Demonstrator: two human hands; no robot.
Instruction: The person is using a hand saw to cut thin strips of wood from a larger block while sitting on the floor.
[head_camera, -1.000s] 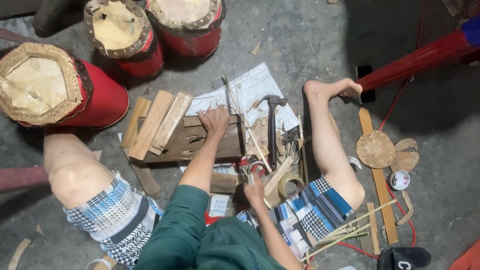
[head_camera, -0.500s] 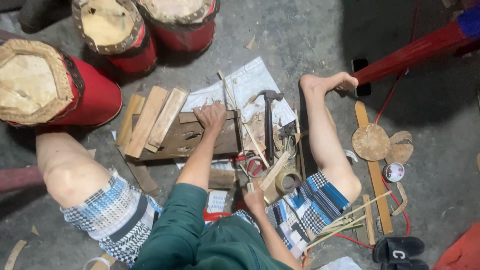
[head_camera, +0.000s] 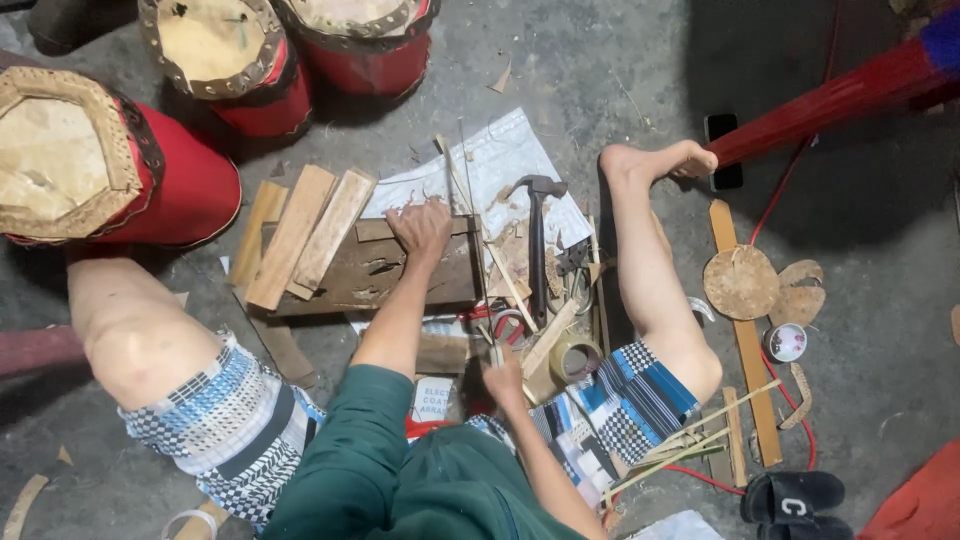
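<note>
Wooden block (head_camera: 385, 268) lies on the floor (head_camera: 600, 70) between the person's bare legs, left hand (head_camera: 420, 228) pressed flat on its top edge. Right hand (head_camera: 503, 378) is closed around a thin stick (head_camera: 478, 260), beside a hammer (head_camera: 538, 245) and tape roll (head_camera: 574, 358).

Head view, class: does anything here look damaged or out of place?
Yes. The dark wooden block under the left hand shows cracks and gouges on its top face. A phone lies on the gritty floor beside the bare foot, among scattered scraps.
</note>
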